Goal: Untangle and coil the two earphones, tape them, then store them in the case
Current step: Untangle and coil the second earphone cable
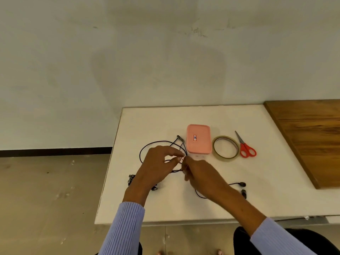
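Both hands meet at frame centre over the white worktop [257, 181]. Left hand [158, 162] has thumb & fingers curled, pinching the black earphone cords [147, 146]; right hand [200, 173] pinches the same tangle right beside it, fingertips nearly touching the left's. Cord loops up-left of the hands; a plug end lies by the case. Earbuds [243, 184] lie lower right of the hands, more buds [131, 179] left, by the worktop edge. Pink case [198, 138], lid on, just above-right of the hands, then tape roll [225, 150], then red scissors [245, 146] further right. Wood board [312, 137] at far right.
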`<state>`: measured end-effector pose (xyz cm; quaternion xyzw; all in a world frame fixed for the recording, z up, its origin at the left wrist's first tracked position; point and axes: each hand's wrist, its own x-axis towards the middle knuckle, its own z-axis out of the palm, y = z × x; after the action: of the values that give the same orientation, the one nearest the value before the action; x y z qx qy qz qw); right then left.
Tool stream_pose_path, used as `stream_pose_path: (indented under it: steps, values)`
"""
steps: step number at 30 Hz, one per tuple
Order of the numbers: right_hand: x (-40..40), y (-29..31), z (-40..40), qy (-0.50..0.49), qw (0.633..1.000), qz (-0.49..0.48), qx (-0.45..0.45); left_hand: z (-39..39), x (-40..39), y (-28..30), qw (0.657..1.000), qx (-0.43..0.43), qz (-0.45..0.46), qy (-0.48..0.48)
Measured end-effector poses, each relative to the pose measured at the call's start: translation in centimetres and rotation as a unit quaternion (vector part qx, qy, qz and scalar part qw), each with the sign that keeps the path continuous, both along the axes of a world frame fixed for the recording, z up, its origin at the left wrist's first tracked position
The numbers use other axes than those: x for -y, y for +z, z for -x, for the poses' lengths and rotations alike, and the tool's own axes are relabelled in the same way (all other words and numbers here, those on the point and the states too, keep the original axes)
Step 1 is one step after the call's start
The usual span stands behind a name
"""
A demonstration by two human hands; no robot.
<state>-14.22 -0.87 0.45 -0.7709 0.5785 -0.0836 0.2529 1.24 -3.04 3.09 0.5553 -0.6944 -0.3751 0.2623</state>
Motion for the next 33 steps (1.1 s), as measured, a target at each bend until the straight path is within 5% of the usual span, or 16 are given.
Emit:
stream_pose_path:
  steps: [10,18,24,26,30,33]
  values:
    - [1.6,3.1,3.4,-0.034,0.959,0.062,0.275,1.1,-0.3,1.3,0.99,-0.117,-0.072,-0.021]
    - [2.5,2.9,2.8,-0.076,0.919,-0.003,0.386,2.3,-0.6,2.9,0.875,-0.441,-0.198,0.021]
    - [1.0,1.6,0.5,-0.06,0.948,-0.02,0.311,2.6,-0.2,2.8,0.821,-0.523,-0.22,0.063]
    - [0.6,0.9,-0.2,-0.035,0.964,-0.001,0.264,2.5,-0.1,2.5,0.829,-0.514,-0.206,0.08]
    - [0.5,1.1,-0.6,0.039,0.995,0.096,0.011,2.1,0.2,1.7,0.866,-0.459,-0.156,0.123]
    - [0.2,1.6,-0.9,0.07,0.99,0.124,-0.016,1.6,0.3,1.4,0.893,-0.41,-0.112,0.148]
